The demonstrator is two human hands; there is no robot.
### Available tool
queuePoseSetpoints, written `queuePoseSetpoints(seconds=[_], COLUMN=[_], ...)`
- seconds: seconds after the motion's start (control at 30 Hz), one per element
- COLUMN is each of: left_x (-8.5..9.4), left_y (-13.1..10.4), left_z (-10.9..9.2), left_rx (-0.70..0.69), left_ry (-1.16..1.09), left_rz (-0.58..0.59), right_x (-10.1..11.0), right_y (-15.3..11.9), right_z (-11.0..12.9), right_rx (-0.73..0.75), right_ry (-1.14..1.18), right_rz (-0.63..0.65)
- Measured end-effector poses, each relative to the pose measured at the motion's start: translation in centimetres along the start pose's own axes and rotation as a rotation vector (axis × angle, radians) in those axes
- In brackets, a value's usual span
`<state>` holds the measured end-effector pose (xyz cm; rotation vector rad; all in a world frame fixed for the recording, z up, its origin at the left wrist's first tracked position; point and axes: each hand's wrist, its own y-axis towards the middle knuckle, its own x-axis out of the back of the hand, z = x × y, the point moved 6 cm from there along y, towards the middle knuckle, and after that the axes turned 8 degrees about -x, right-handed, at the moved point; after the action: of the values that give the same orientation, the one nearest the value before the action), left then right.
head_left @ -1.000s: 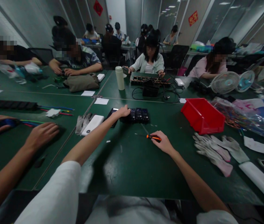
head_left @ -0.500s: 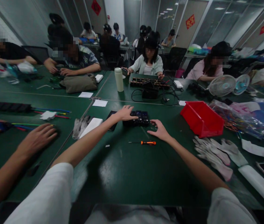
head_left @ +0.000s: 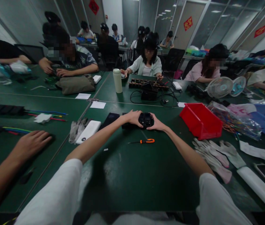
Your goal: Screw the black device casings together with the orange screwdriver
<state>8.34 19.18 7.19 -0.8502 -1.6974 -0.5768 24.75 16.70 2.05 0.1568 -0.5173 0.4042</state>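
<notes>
A black segmented block (head_left: 146, 120) lies on the green table, in front of me. My left hand (head_left: 135, 118) grips its left side, fingers over the top and thumb at the near edge. At its right end, my right hand (head_left: 156, 122) is curled round the side. Part of the block is covered by my fingers, and its dark left end shows beyond my left wrist. Just nearer to me lies a screwdriver (head_left: 144, 141) with an orange and black handle, its shaft pointing left.
To the right stand a red bin (head_left: 200, 123), grey gloves (head_left: 214, 153) and a white power bank (head_left: 258, 187). Left are another white power bank (head_left: 89, 132), a dark phone (head_left: 110, 120) and a co-worker's hand (head_left: 32, 142) near coloured wires. A pale bottle (head_left: 117, 81) stands ahead.
My right hand has moved left onto the block, and my left hand has shifted right and closed on it. The camera view has shifted slightly.
</notes>
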Motion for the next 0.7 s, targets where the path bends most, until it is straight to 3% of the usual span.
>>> queuePoseSetpoints(seconds=[0.33,0.47,0.57,0.7], left_x=[-2.0,-2.6,-2.2,-0.4], left_y=[0.3,-0.5,-1.3,-2.7], left_z=[-4.0,-5.4,-6.4,-7.1], left_rx=[-0.047,-0.051,-0.075,-0.113], left_ry=[-0.153,-0.237,-0.285,-0.316], left_rz=[-0.002,-0.07,-0.133,-0.249], right_x=[2.0,2.0,2.1,2.7], right_y=[-4.1,-6.3,-7.7,-8.8], right_z=[-0.3,0.1,0.7,1.4], right_rx=[-0.105,-0.127,-0.109,-0.12], right_ry=[0.062,0.05,0.063,0.123], right_rz=[0.0,0.002,-0.015,-0.085])
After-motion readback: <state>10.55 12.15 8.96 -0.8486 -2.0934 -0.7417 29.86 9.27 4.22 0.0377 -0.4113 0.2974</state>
